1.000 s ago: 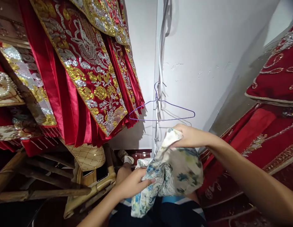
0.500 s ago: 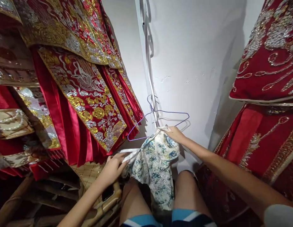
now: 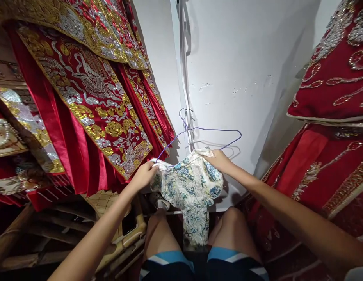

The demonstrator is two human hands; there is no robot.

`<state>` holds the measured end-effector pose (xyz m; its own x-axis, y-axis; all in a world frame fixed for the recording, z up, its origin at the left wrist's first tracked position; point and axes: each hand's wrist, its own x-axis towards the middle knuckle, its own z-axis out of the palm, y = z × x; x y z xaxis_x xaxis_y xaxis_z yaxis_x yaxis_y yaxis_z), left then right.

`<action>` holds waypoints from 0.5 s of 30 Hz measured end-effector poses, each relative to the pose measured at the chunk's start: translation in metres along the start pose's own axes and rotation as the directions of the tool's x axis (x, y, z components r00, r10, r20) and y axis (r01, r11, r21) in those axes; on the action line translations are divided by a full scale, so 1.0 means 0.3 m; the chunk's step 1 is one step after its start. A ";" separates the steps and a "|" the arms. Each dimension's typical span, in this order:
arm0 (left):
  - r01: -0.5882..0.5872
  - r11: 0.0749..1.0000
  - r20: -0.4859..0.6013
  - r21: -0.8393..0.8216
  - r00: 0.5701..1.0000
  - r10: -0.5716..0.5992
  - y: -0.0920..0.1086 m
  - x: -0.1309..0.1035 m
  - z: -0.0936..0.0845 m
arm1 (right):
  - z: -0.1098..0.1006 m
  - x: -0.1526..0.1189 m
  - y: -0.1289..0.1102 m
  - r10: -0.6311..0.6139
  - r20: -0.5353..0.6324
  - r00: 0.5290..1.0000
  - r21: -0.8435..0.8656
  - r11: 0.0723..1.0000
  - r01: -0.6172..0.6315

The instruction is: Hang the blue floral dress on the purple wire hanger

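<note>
A floral garment [image 3: 185, 183] in white, blue and green is stretched between my two hands, its lower part hanging down between my knees. My left hand [image 3: 145, 174] is closed on its left upper edge, by the lower left corner of a purple wire hanger [image 3: 213, 129]. That corner meets the cloth there; whether it is inside the garment is hard to tell. My right hand [image 3: 218, 159] pinches the right upper edge, just under the hanger's right arm. The hanger's hook is up at a white vertical strip [image 3: 183, 70] on the wall.
Red embroidered garments with gold and silver hang at the left [image 3: 111, 117]; red beaded ones hang at the right [image 3: 330, 93]. Bamboo furniture [image 3: 131, 234] stands at the lower left. A pale wall [image 3: 234, 58] rises behind the hanger.
My left hand has risen and moved slightly right, bringing the garment's left edge up to the hanger's left corner. The cloth is now spread wider. My right hand stays on its edge.
</note>
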<state>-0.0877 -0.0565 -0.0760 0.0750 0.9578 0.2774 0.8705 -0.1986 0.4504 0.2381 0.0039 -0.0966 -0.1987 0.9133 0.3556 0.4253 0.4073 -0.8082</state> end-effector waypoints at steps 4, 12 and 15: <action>-0.244 0.970 -0.217 0.024 0.945 0.243 0.089 0.020 -0.015 | 0.030 -0.010 -0.015 0.047 0.018 0.999 0.058 0.997 -0.048; -0.358 0.927 -0.330 -0.110 0.893 0.306 0.132 0.170 -0.029 | -0.021 -0.031 0.002 -0.114 -0.130 0.985 -0.007 0.993 0.114; -0.339 0.939 -0.312 -0.055 0.899 0.306 0.110 0.181 -0.042 | -0.124 -0.005 0.033 -0.140 -0.339 0.930 -0.114 0.988 0.107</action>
<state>-0.0610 -0.0136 -0.0353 0.1823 0.7355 0.6526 0.7654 -0.5228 0.3754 0.2754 0.0069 -0.0879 0.0544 0.7957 0.6033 0.4995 0.5014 -0.7064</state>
